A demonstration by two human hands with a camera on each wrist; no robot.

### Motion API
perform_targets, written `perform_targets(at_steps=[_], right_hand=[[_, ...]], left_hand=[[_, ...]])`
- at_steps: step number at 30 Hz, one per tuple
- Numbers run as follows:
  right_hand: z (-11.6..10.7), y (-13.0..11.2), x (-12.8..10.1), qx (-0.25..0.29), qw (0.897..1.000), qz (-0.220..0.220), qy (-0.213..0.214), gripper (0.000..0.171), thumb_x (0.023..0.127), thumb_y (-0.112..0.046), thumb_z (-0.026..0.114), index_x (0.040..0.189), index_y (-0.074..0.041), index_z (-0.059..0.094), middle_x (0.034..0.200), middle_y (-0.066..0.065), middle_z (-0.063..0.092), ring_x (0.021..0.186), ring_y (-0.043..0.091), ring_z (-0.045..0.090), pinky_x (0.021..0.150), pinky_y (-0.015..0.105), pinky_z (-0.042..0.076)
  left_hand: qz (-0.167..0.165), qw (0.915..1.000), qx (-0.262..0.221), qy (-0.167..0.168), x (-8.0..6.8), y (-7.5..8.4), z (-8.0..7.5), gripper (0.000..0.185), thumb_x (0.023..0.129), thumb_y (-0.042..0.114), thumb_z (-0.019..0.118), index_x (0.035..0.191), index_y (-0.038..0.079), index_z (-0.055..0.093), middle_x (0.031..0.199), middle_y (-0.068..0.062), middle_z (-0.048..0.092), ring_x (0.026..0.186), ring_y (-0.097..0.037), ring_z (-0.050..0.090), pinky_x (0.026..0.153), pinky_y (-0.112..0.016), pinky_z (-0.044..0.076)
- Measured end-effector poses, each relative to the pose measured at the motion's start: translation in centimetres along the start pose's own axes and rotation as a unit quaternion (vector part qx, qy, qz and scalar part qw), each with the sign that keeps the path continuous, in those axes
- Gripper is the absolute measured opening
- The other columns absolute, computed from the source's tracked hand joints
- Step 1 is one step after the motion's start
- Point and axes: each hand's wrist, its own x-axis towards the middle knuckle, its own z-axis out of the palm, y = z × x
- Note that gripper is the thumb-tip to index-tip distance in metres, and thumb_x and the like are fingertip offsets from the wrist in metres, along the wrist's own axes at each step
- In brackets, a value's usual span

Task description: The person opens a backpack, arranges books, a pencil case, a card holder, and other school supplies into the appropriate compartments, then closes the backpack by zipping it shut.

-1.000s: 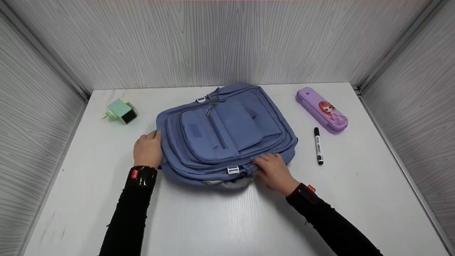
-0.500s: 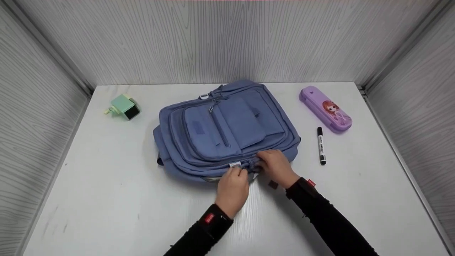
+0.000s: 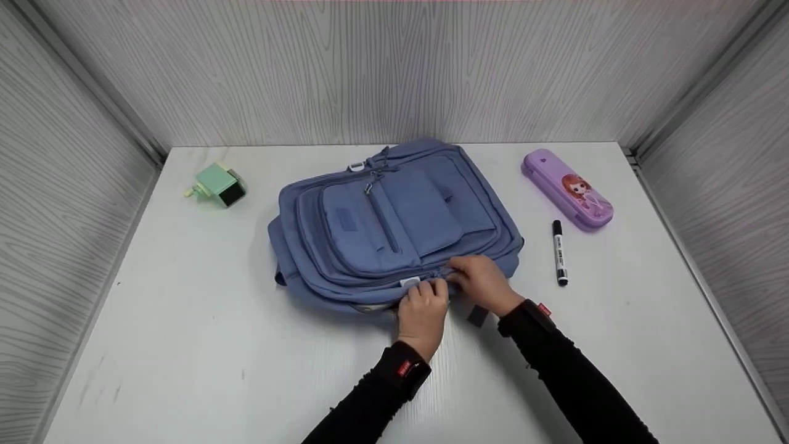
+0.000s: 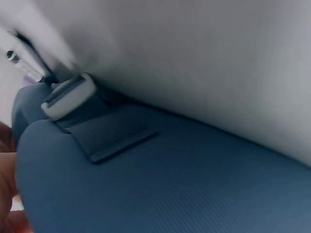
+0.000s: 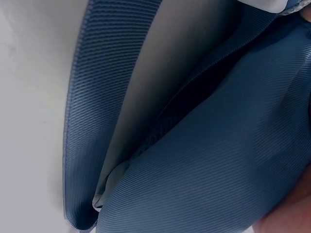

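Note:
A blue backpack (image 3: 345, 243) lies flat, front pockets up, at the middle of the table. My left hand (image 3: 424, 314) grips its near edge beside a white buckle (image 3: 410, 282), fingers curled over the fabric. Just to the right, my right hand (image 3: 485, 285) pinches the same edge by the side zipper; the fingertips are partly hidden. In the left wrist view, blue fabric and a pale strap buckle (image 4: 73, 99) fill much of the picture, with fingers (image 4: 7, 179) at the left. The right wrist view shows a loose webbing strap (image 5: 104, 107) beside the bag's side.
A purple pencil case (image 3: 568, 190) with a cartoon figure lies at the back right, a black-and-white marker (image 3: 560, 254) in front of it. At the back left sits a small green and black object (image 3: 219, 184). Grey wood-grain walls (image 3: 394, 74) enclose the table (image 3: 185, 345).
My left hand has left the bag's left end and come right to the near edge, beside my right hand. The right hand keeps its hold there. A dark strap end now shows beneath it.

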Motion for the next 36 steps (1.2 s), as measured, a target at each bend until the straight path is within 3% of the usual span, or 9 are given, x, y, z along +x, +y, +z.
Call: perform_targets(at_steps=[13, 20, 22, 29, 36], right_hand=[[0.3, 0.1, -0.3, 0.007, 1.0, -0.009, 0.014, 0.012, 0.09, -0.013, 0.069, 0.08, -0.008, 0.065, 0.074, 0.006, 0.066, 0.069, 0.017, 0.06, 0.064, 0.032, 0.048], [0.7, 0.2, -0.8, 0.007, 0.998, -0.035, 0.051, 0.013, 0.09, -0.01, 0.069, 0.078, -0.008, 0.063, 0.072, 0.008, 0.064, 0.07, 0.02, 0.063, 0.066, 0.036, 0.049], [0.7, 0.2, -1.0, 0.008, 0.998, -0.039, 0.056, 0.012, 0.09, -0.01, 0.068, 0.079, -0.007, 0.063, 0.073, 0.008, 0.063, 0.072, 0.021, 0.063, 0.067, 0.037, 0.05], [0.5, 0.2, -1.4, 0.002, 0.998, -0.033, 0.048, 0.008, 0.091, -0.009, 0.068, 0.084, -0.008, 0.064, 0.079, 0.009, 0.066, 0.077, 0.023, 0.065, 0.072, 0.039, 0.052], [0.6, 0.6, -1.6, 0.009, 0.998, -0.035, 0.058, 0.005, 0.091, -0.008, 0.068, 0.086, -0.007, 0.066, 0.082, 0.01, 0.068, 0.08, 0.024, 0.066, 0.074, 0.04, 0.053]], left_hand=[[0.004, 0.9998, -0.021, -0.006, -0.5, -0.5, -0.7, 0.007, 0.081, 0.017, 0.058, 0.078, 0.011, 0.059, 0.064, 0.0, 0.053, 0.051, -0.011, 0.049, 0.044, -0.022, 0.041], [0.018, 0.9951, -0.097, 0.007, -0.9, -2.2, -1.1, 0.006, 0.078, 0.013, 0.061, 0.078, 0.007, 0.061, 0.069, -0.004, 0.053, 0.056, -0.016, 0.052, 0.051, -0.027, 0.046], [0.021, 0.9926, -0.12, 0.001, -1.0, -2.9, -1.5, 0.001, 0.077, 0.007, 0.061, 0.076, 0.007, 0.06, 0.069, -0.005, 0.052, 0.057, -0.017, 0.051, 0.053, -0.028, 0.045], [0.015, 0.984, -0.174, -0.032, -1.4, -6.9, -3.5, 0.012, 0.073, -0.003, 0.061, 0.071, 0.007, 0.054, 0.066, -0.006, 0.047, 0.057, -0.02, 0.048, 0.053, -0.032, 0.042], [0.016, 0.9732, -0.223, -0.055, -1.9, -11.7, -4.1, 0.021, 0.064, -0.006, 0.07, 0.079, 0.001, 0.058, 0.069, -0.008, 0.049, 0.061, -0.023, 0.051, 0.056, -0.034, 0.043]])
